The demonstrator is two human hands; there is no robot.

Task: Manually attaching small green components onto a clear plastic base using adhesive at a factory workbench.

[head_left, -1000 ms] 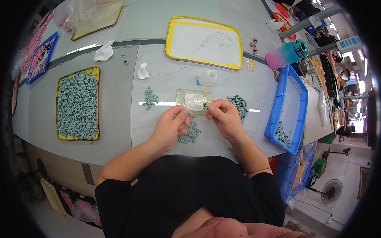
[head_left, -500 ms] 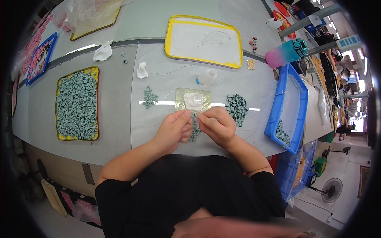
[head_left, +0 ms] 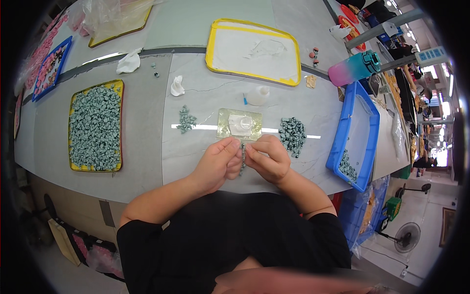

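Note:
Just in front of my chest, my left hand (head_left: 220,164) and my right hand (head_left: 269,159) are both closed in a pinch, fingertips almost meeting. A small green piece (head_left: 243,146) shows between them, mostly covered by the fingers. Below it, a strip of loose green pieces on the table is partly hidden by the hands. Directly beyond the fingertips lies a yellowish pad (head_left: 223,129) bearing a white sheet and a small clear round dish (head_left: 246,122). To its left is a small heap of pale green pieces (head_left: 186,120); a bigger, darker green heap (head_left: 292,135) lies to the right.
A white squeeze bottle (head_left: 258,95) with a blue tip and a crumpled white tissue (head_left: 177,86) lie beyond. Yellow-rimmed trays stand at left, full of green pieces (head_left: 95,127), and far centre (head_left: 209,51). At right are a blue bin (head_left: 335,147) and a pink-teal bottle (head_left: 348,68).
Both hands have drawn slightly nearer to my body, with the fingertips still pinched close together. Less of the green pieces beneath them shows now. The view has shifted slightly.

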